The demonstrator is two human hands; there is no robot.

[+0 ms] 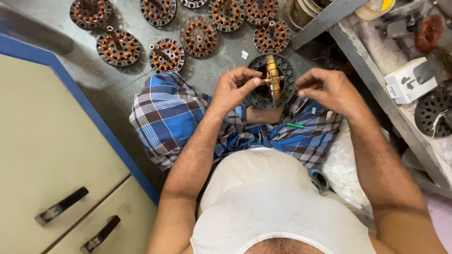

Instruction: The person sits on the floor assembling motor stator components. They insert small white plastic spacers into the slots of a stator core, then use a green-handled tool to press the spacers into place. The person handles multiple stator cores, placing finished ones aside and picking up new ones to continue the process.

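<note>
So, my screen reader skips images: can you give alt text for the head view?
Seated person's left hand pinches a stator held on edge over a dark round housing; the right hand is beside it. More copper-wound stators lie on the grey floor.

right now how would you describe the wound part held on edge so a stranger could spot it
Start at the grey floor strewn with round copper-wound stators lying flat. Come down to the person's blue checked lap, where a dark round slotted plate lies. The stator over it stands on edge, pinched by the left hand.
</note>
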